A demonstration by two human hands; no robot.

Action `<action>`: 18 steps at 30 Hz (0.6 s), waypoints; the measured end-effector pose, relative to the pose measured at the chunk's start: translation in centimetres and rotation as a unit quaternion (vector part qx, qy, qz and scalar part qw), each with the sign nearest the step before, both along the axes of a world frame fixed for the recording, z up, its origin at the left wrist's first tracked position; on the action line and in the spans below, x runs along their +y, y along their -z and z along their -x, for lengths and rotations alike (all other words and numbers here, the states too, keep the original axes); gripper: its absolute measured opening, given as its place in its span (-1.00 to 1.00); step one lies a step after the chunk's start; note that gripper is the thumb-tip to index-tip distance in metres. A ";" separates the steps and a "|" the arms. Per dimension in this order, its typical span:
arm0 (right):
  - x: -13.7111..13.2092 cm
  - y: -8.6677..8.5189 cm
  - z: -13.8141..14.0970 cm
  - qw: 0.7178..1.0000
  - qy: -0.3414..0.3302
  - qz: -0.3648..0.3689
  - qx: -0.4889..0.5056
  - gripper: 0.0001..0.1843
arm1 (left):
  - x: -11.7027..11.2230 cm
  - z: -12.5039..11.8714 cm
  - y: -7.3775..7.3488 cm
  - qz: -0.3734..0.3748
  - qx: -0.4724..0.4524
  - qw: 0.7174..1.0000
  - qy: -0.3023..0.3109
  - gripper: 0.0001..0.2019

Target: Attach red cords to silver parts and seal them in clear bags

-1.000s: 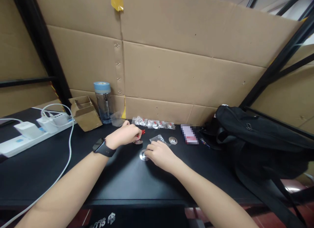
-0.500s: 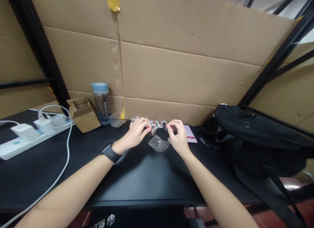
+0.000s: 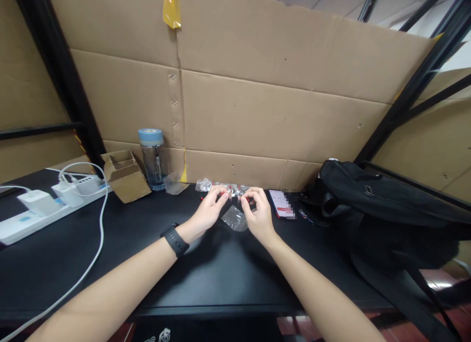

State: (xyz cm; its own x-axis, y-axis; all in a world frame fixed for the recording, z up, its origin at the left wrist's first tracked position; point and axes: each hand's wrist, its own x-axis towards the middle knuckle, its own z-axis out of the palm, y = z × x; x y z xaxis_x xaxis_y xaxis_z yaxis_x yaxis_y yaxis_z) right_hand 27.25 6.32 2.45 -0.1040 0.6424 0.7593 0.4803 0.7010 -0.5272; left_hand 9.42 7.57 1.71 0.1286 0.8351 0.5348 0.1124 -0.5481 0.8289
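My left hand [image 3: 211, 206], with a dark watch on the wrist, is closed with thumb and fingers in a pinch. A small red and shiny piece is in its fingertips, its kind too small to make out. My right hand [image 3: 256, 210] pinches another small red piece, mostly hidden by the fingers. Only a narrow gap separates the two sets of fingertips. Below them a crumpled clear plastic bag [image 3: 233, 218] lies on the black table. Just behind the fingers, several small clear packets [image 3: 204, 184] with red bits lie in a row.
A phone [image 3: 280, 203] lies right of my right hand, and a black backpack [image 3: 382, 204] fills the right side. At left are a blue-lidded bottle [image 3: 152, 158], an opened cardboard box [image 3: 127, 177] and a power strip [image 3: 22, 224] with a white cable. Cardboard [image 3: 235, 101] walls the back.
My hands have come closer together, the left one turning slightly. The round shiny piece seen at my left fingertips is now mostly hidden. The phone shows more fully beside my right hand.
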 end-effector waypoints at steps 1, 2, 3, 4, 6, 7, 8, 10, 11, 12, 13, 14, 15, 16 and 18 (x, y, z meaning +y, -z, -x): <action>-0.1 0.1 0.1 1.000 -0.002 0.001 0.002 -0.89 | -0.1 0.0 0.0 0.002 -0.003 1.000 0.002 -0.74; -0.1 0.1 0.2 1.000 -0.003 0.002 0.004 -0.89 | -0.1 -0.1 -0.1 0.004 -0.005 1.000 0.005 -0.73; -0.1 0.1 0.2 1.000 -0.004 0.003 0.005 -0.89 | -0.2 -0.2 -0.1 0.006 -0.007 1.000 0.008 -0.72; -0.1 0.2 0.2 1.000 -0.003 0.005 0.007 -0.89 | -0.2 -0.2 -0.1 0.009 -0.009 1.000 0.010 -0.71; -0.2 0.2 0.3 1.000 -0.002 0.006 0.011 -0.89 | -0.4 -0.4 0.0 0.017 -0.012 1.000 0.015 -0.70; -0.2 0.2 0.3 1.000 -0.002 0.005 0.013 -0.89 | -0.4 -0.5 0.1 0.022 -0.014 0.999 0.018 -0.70; -0.2 0.2 0.3 1.000 -0.002 0.005 0.014 -0.89 | -0.5 -0.6 0.2 0.029 -0.017 0.999 0.021 -0.71; -0.2 0.2 0.3 1.000 -0.003 0.006 0.014 -0.89 | -0.7 -0.8 0.4 0.044 -0.023 0.998 0.026 -0.72; -0.2 0.2 0.4 1.000 -0.003 0.007 0.013 -0.90 | -0.8 -0.9 0.5 0.050 -0.027 0.998 0.027 -0.72; -0.3 0.2 0.4 1.000 -0.003 0.009 0.013 -0.90 | -0.8 -1.0 0.6 0.054 -0.031 0.998 0.028 -0.72; -0.3 0.2 0.4 1.000 -0.003 0.010 0.012 -0.90 | -0.9 -1.1 0.7 0.056 -0.034 0.997 0.031 -0.72; -0.3 0.2 0.4 1.000 -0.002 0.011 0.012 -0.90 | -0.9 -1.1 0.7 0.057 -0.037 0.997 0.034 -0.72; -0.3 0.2 0.4 1.000 -0.002 0.012 0.013 -0.90 | -0.9 -1.1 0.7 0.057 -0.040 0.997 0.036 -0.72; -0.4 0.1 0.4 1.000 -0.003 0.013 0.013 -0.90 | -0.9 -1.2 0.8 0.057 -0.041 0.997 0.039 -0.72; -0.4 0.1 0.4 1.000 -0.013 0.017 0.015 -0.90 | -0.8 -1.2 0.8 0.059 -0.043 0.996 0.042 -0.72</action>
State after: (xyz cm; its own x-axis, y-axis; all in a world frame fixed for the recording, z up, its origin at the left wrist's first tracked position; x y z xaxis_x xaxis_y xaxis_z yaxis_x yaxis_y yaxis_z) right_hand 26.90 5.94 2.37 -0.0993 0.6652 0.7401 0.4454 0.6948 -0.5647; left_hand 10.62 6.80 0.86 0.1595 0.8809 0.4457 -0.0043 -0.4509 0.8926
